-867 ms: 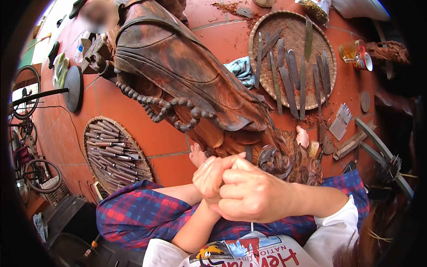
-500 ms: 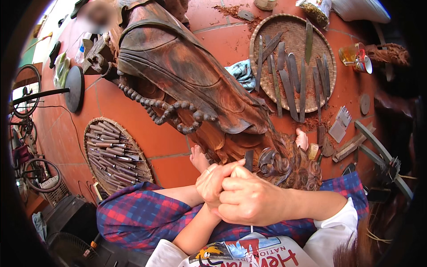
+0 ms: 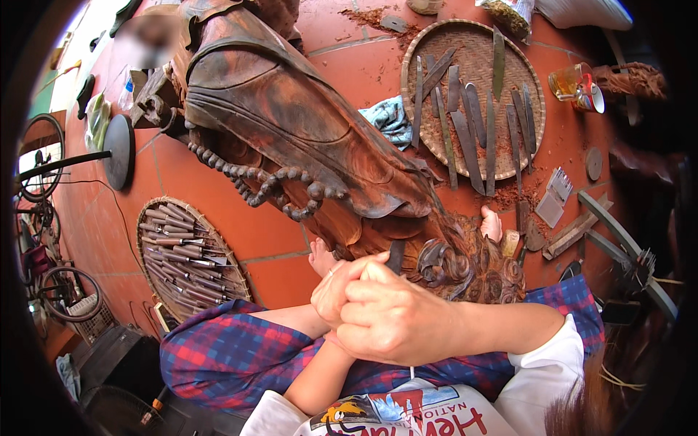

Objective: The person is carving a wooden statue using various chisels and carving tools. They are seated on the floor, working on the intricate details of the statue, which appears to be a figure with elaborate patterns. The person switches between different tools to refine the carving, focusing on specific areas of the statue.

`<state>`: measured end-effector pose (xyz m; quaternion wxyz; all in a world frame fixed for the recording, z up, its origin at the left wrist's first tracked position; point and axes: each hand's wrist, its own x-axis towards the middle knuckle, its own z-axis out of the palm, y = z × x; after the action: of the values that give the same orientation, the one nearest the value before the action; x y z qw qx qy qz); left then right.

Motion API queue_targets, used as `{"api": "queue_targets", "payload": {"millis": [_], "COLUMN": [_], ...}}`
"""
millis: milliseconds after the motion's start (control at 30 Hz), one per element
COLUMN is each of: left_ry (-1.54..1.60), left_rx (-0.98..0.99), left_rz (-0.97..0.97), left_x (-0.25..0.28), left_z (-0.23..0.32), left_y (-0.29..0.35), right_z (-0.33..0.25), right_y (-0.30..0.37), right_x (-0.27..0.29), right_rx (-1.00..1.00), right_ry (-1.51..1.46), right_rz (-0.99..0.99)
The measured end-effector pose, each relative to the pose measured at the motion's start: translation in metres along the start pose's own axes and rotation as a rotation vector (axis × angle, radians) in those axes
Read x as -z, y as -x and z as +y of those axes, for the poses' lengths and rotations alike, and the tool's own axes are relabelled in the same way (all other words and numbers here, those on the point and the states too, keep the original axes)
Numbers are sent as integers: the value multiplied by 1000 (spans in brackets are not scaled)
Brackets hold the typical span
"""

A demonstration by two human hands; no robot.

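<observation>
The carved wooden statue (image 3: 291,120) lies aslant across the tiled floor (image 3: 273,231), its swirled base nearest the person and between their bare feet. Over that base, the left hand (image 3: 333,294) and the right hand (image 3: 396,320) press together, both clenched around a flat dark blade (image 3: 396,256). Only the blade's end shows beyond the knuckles; the rest is hidden in the grip, and I cannot tell whether its tip touches the wood.

Beyond the statue, to the right, a round woven tray (image 3: 465,45) holds a loose spread of bare metal strips (image 3: 465,149), most pointing toward the person, some crossing each other and a few reaching over the rim. A blue cloth (image 3: 389,122) lies beside its left edge. On the left, a second woven basket (image 3: 237,270) is packed with wooden-handled tools (image 3: 187,252), heaped in overlapping rows. At the far right, a glass mug (image 3: 566,83) contains amber liquid, with a red and white cup (image 3: 596,100) beside it. Near the top, a clear plastic bag (image 3: 509,18) holds yellowish-green bits. At far left, another plastic bag (image 3: 98,120) has something green and white inside.
</observation>
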<state>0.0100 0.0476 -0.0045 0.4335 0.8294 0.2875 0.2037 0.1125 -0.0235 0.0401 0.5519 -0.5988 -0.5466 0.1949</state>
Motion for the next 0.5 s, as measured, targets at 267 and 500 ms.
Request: {"api": "queue_targets", "payload": {"millis": [267, 500], "left_ry": [189, 75], "left_rx": [36, 25], "left_rz": [-178, -52], "left_x": [5, 6], "left_z": [7, -20], "left_y": [-10, 13], "right_z": [1, 2], "right_y": [-4, -8], "right_x": [-5, -1], "right_rx": [11, -31], "right_ry": [32, 30], "right_rz": [24, -24]}}
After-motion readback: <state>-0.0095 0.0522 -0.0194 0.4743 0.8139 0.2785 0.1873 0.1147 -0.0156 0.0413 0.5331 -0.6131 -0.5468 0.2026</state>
